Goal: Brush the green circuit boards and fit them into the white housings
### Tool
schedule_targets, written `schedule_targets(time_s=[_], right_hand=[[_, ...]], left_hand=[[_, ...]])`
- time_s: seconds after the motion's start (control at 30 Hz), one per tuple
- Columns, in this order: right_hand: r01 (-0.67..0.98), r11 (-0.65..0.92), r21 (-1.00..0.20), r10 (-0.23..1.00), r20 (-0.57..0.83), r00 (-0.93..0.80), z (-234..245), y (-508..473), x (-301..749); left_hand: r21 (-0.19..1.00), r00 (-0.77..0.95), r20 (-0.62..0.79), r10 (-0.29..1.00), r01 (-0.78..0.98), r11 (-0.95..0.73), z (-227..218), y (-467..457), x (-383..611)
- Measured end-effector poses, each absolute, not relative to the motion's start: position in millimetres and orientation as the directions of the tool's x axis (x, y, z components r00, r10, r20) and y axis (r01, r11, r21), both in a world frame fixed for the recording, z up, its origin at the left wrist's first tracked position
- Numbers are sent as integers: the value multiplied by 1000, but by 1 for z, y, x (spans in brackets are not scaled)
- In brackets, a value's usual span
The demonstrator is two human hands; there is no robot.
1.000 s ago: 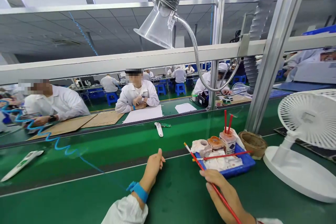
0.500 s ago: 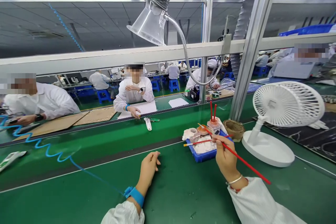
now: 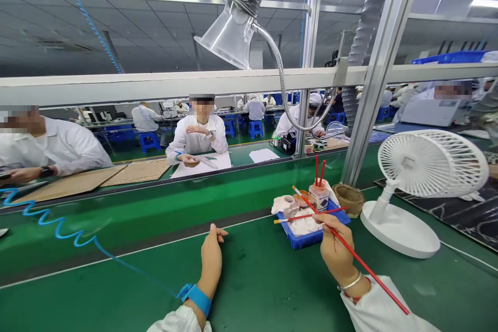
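My right hand (image 3: 337,249) pinches a long red-handled brush (image 3: 368,268), whose bristle end slants up over a blue tray (image 3: 307,240). Across that tray lies a second red brush (image 3: 286,219) with a pale tip. Inside the tray are a crumpled pinkish-white cloth (image 3: 306,225), a small orange-topped pot (image 3: 302,200) and a labelled bottle (image 3: 319,198) with red sticks standing in it. My left hand (image 3: 212,250) rests near the green bench's far edge, fingers loosely extended and holding nothing. A blue wrist strap (image 3: 197,298) with a coiled cord circles that wrist.
A white fan (image 3: 400,228) and a brown tape roll (image 3: 349,199) stand right of the tray. Beyond the bench runs a green belt (image 3: 187,199), with co-workers seated on its far side. A clear extraction hood (image 3: 229,36) hangs above.
The brush in my right hand has tilted more steeply. My left hand has shifted slightly left. The co-worker opposite has lifted a white item off the belt; another item has slid left.
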State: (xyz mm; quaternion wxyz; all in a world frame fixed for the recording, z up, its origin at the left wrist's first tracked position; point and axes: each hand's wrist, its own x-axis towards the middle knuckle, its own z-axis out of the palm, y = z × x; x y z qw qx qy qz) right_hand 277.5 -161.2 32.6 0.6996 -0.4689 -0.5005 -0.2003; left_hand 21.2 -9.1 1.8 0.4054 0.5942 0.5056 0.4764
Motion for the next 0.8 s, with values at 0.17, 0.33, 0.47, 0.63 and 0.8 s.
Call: schedule_targets(time_s=[0.17,0.33,0.47,0.63,0.8], right_hand=[[685,486,-542,241,837,492,33,-163,275],[518,581,-628,212,731,648,42,-164,266],[315,663,-680,234,588,774,45,-161,266],[301,667,-681,248,584,773,42,-158,270],[395,612,-685,261,646,717,37,-161,266]], left_hand=[[953,-7,195,981,236,-188,-3,0,19],[938,20,201,979,284,-199,-5,3,20],[936,36,211,977,281,-212,-8,6,21],[958,61,196,979,204,-204,-15,9,19],[983,161,144,976,92,-160,-18,12,9]])
